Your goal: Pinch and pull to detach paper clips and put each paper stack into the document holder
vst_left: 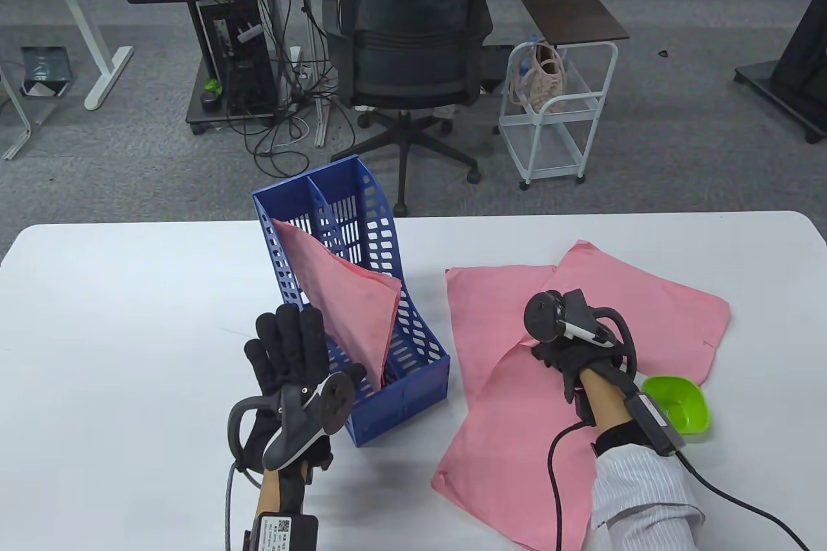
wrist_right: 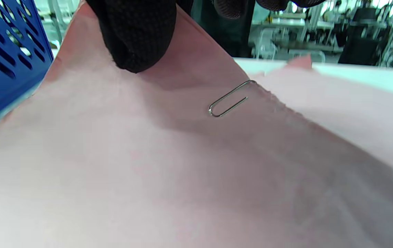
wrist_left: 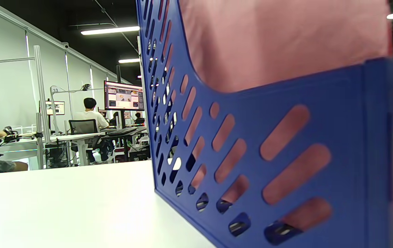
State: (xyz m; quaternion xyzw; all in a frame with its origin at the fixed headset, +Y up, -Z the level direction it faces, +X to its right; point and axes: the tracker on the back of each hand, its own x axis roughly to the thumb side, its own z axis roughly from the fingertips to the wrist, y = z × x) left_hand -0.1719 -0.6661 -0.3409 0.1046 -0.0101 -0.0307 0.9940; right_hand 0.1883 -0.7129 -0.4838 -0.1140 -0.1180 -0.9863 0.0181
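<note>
Right hand (vst_left: 563,344) fingers pinch clipped paper stack (vst_left: 517,422); left hand (vst_left: 291,357) fingers spread.

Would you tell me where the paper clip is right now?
In the right wrist view, the paper clip sits on the edge of the pink paper stack, just right of the right hand's fingertip; it is not discernible in the table view.
</note>
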